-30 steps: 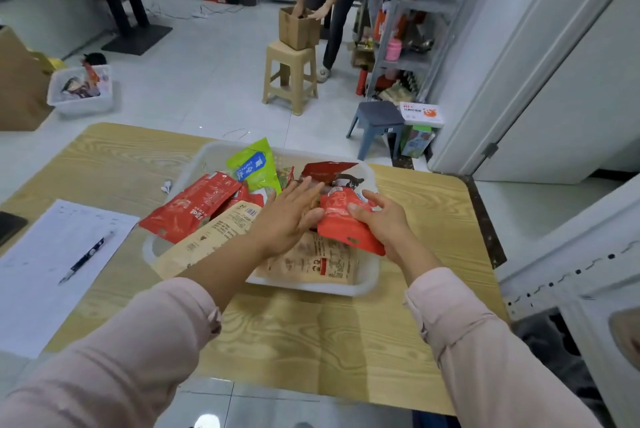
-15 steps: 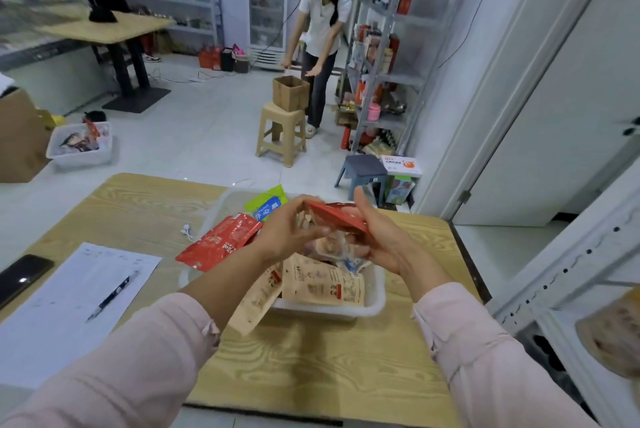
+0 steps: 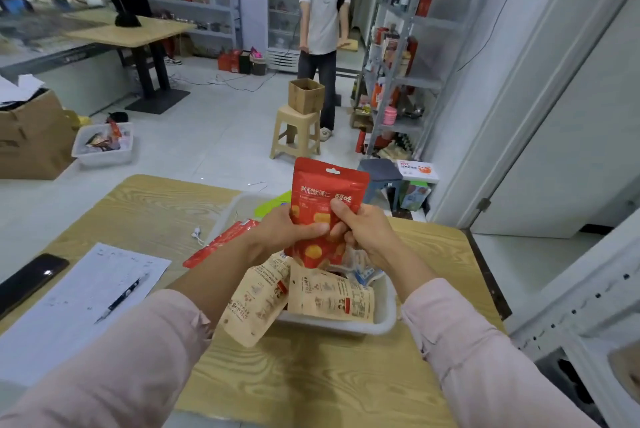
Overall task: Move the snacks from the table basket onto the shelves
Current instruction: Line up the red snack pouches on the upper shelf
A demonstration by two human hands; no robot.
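Observation:
A red snack pouch [image 3: 327,192] stands upright above the white table basket [image 3: 381,322]. My left hand [image 3: 284,232] grips its lower left side and my right hand [image 3: 363,232] pinches its lower right side. In the basket lie tan paper snack bags [image 3: 329,294], one tan bag [image 3: 254,310] hanging over the near rim, a long red packet [image 3: 221,245] over the left rim and a green packet [image 3: 270,207] at the back. A white shelf frame [image 3: 588,292] stands at my right.
On the wooden table [image 3: 311,375] lie a sheet of paper [image 3: 69,310] with a pen [image 3: 123,297], a black phone [image 3: 29,280] and a white cable [image 3: 197,235]. A person [image 3: 322,36] stands behind a stool [image 3: 296,131] with a cardboard box, beside a grey rack [image 3: 398,57]. A tub [image 3: 104,143] sits on the floor.
Both hands lifted the red pouch out of the basket and turned it upright, front facing me. The view tilted up toward the room.

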